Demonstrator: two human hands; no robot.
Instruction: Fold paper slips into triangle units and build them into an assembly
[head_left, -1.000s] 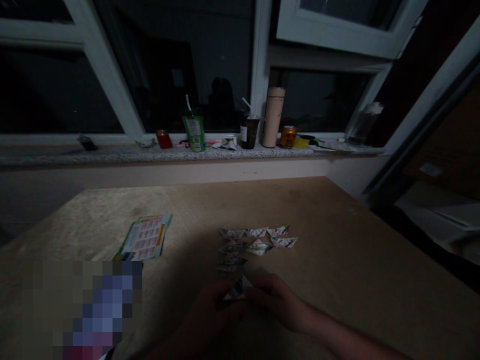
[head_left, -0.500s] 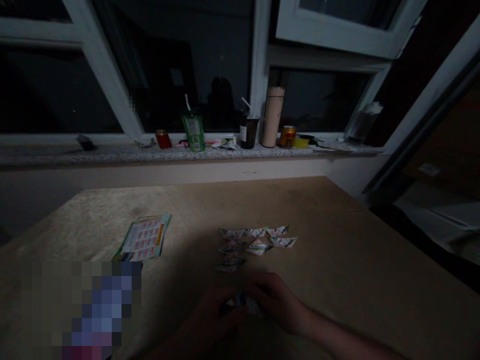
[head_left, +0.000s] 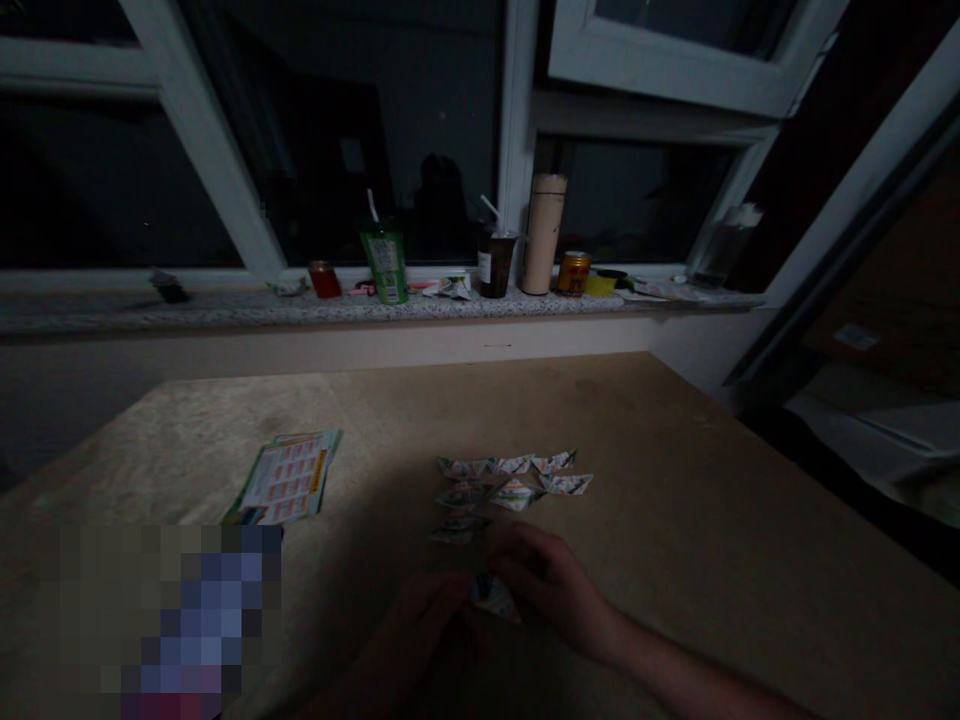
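Note:
A small folded piece of printed paper (head_left: 496,598) is held between my two hands low over the table. My left hand (head_left: 420,620), in deep shadow, pinches its left edge. The fingers of my right hand (head_left: 551,585) are closed on its upper right side. Just beyond my hands, several folded paper boats (head_left: 514,492) stand in uneven rows. A stack of printed leaflets (head_left: 289,475) lies on the table to the left.
The brown table (head_left: 675,540) reaches to the wall below the window. On the stone sill (head_left: 255,310) stand a green cup (head_left: 385,262), a dark cup (head_left: 496,265), a pink flask (head_left: 544,235), an orange can (head_left: 574,273) and a red jar (head_left: 324,279). A blurred patch covers the lower left.
My hands have drawn slightly apart, and my right hand has moved up a little. More of the folded paper shows between them. The paper boats and leaflets stay put.

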